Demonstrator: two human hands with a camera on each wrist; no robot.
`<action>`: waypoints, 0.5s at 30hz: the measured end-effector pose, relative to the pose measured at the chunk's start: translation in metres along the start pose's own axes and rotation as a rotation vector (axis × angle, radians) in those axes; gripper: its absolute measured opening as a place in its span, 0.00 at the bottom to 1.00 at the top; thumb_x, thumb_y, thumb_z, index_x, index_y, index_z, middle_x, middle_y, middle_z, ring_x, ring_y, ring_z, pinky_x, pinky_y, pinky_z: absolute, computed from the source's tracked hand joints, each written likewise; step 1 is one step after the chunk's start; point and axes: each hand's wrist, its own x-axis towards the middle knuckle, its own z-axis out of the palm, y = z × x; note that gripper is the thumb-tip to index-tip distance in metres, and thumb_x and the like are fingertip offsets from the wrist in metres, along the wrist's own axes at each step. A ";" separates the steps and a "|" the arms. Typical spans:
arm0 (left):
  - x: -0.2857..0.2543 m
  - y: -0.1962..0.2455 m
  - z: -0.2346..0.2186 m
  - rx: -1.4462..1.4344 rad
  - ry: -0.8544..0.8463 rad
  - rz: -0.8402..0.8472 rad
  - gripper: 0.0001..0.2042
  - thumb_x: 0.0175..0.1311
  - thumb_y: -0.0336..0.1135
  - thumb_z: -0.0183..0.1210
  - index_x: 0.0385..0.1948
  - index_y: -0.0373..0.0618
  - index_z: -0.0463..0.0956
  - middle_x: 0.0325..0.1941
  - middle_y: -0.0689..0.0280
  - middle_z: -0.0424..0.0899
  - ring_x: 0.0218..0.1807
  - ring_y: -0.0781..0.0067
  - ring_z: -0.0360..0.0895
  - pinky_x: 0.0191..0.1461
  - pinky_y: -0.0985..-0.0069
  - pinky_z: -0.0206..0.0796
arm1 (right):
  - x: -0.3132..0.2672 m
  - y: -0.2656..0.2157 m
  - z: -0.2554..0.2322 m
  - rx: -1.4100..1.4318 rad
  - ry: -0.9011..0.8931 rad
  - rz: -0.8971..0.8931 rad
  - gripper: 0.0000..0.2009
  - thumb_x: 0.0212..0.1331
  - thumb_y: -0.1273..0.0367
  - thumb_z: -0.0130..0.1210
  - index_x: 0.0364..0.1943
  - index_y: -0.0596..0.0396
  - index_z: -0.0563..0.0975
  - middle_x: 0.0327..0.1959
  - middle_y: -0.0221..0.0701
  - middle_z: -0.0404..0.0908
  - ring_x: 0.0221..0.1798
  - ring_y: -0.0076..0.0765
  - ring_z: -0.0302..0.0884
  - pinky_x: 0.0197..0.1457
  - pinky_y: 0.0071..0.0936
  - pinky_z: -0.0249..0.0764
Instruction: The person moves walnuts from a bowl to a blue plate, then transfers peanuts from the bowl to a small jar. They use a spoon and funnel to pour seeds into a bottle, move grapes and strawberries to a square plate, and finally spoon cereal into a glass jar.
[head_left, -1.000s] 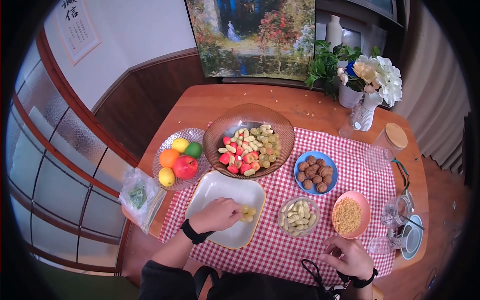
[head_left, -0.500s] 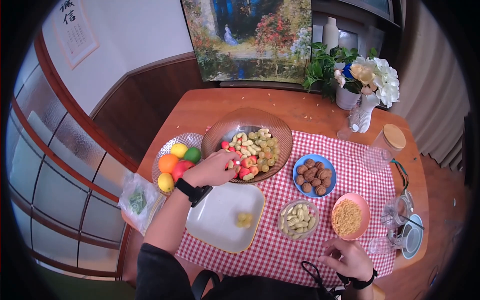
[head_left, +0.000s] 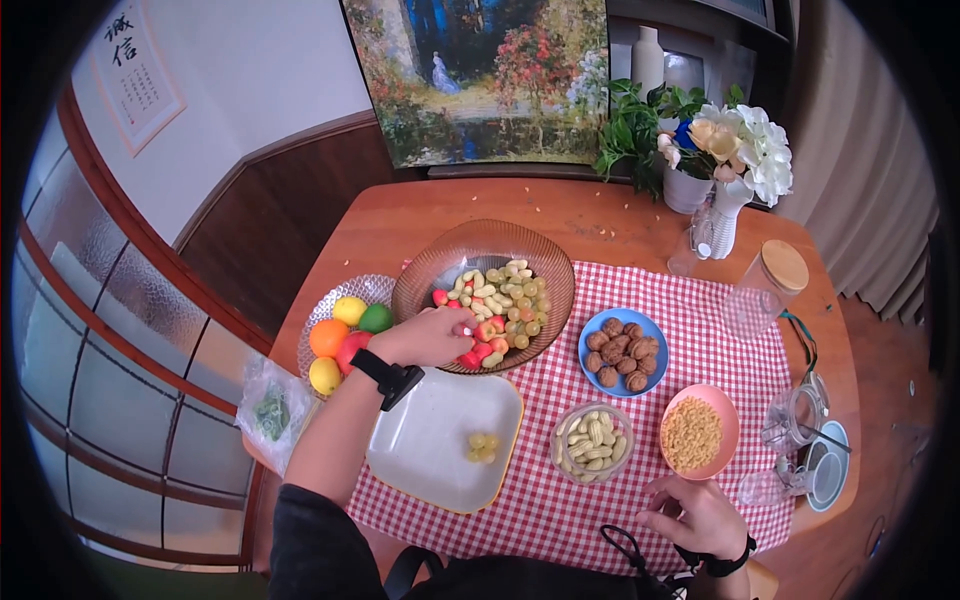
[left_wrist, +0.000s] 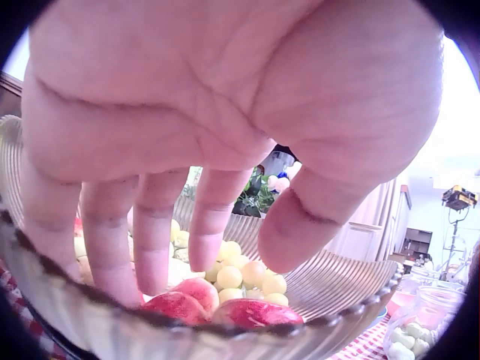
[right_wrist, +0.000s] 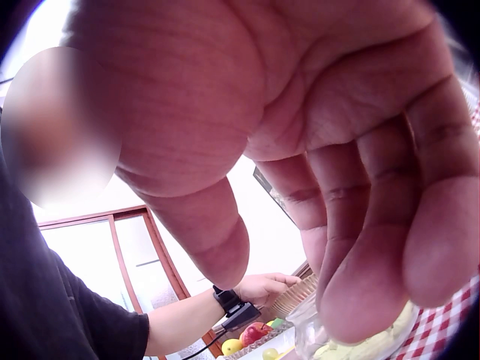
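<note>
Dark short-sleeved top [head_left: 320, 545], black left wrist strap [head_left: 370, 366], boxy black device [head_left: 401, 388], black right wristband [head_left: 734, 561], thin cable [right_wrist: 205, 346]

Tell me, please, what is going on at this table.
A person has their left hand over the brown glass bowl, fingers pointing down towards the red fruit; whether they touch it is hard to tell. A few pale grapes lie in the white tray nearer the person. The right hand is near the pink bowl, holding nothing visible.
</note>
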 end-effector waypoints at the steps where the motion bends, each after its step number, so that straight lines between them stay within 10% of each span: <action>1: 0.003 0.003 -0.001 0.000 0.000 0.000 0.14 0.55 0.31 0.53 0.45 0.40 0.73 0.35 0.58 0.81 0.38 0.66 0.78 0.43 0.71 0.69 | 0.000 -0.002 -0.001 -0.001 0.001 -0.008 0.15 0.52 0.66 0.64 0.36 0.63 0.74 0.22 0.35 0.80 0.22 0.30 0.80 0.26 0.24 0.75; 15: 0.030 0.028 0.001 0.298 -0.335 -0.073 0.34 0.38 0.33 0.65 0.55 0.46 0.68 0.48 0.57 0.76 0.47 0.63 0.75 0.50 0.71 0.68 | 0.000 -0.003 0.000 -0.021 0.000 -0.047 0.16 0.51 0.66 0.65 0.37 0.64 0.76 0.23 0.35 0.80 0.23 0.31 0.81 0.26 0.24 0.76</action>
